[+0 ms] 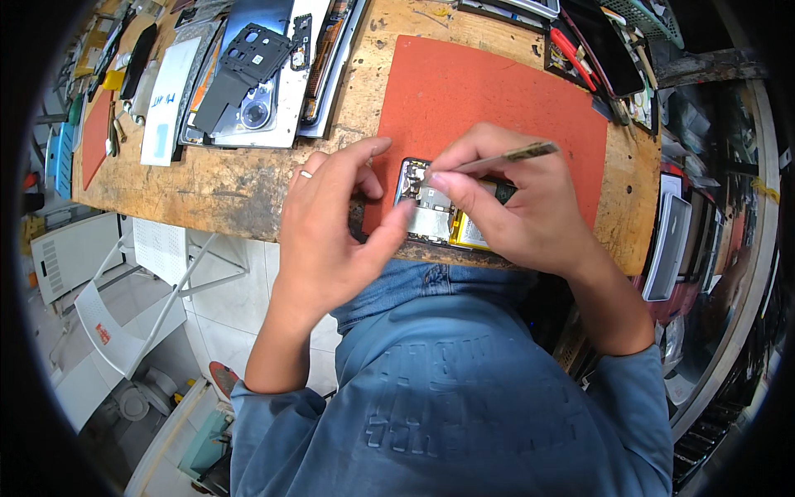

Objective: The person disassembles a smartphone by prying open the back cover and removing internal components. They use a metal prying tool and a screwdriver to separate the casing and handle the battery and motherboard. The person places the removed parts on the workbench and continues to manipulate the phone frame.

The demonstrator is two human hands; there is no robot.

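Blue shirt (464, 389): is filling the near side, below the bench edge.
Opened phone (432, 224): is lying on the mat's near edge, between the hands, its insides showing.
Yellow-edged battery (469, 234): is sitting in the phone's right part, partly hidden by the right hand.
Left hand (330, 211): is keeping its thumb and fingers apart, gripping nothing, the thumb tip lying over the phone's left edge.
Right hand (530, 203): is clamping a slim tool (534, 151), its tip pointing at the phone's far-left part; contact is unclear.
Red mat (489, 91): is stretching beyond, across the wooden bench (224, 195).
Far left: a black plate (250, 56) is lying over a blue phone back (258, 114).
Far right: a red-handled tool (570, 56) is leaning near a dark slab (609, 51).
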